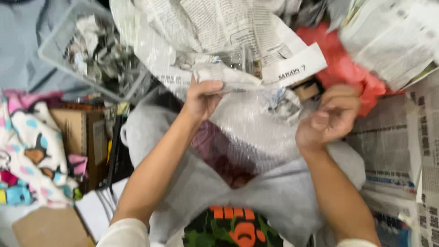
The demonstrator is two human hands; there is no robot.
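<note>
Both hands (pixel 201 98) (pixel 330 116) clamped on clear, crinkly bubble wrap (pixel 256 132) w/ newspaper (pixel 219 32).

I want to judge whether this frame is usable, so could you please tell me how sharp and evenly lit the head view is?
Head view: motion blur softens everything, most on the right hand; the left hand is somewhat crisper. Lighting is even and soft, with no hard shadows. The clear bubble-wrap sheet shows faint sheen, and the newspaper sheets look bright but not washed out.
</note>
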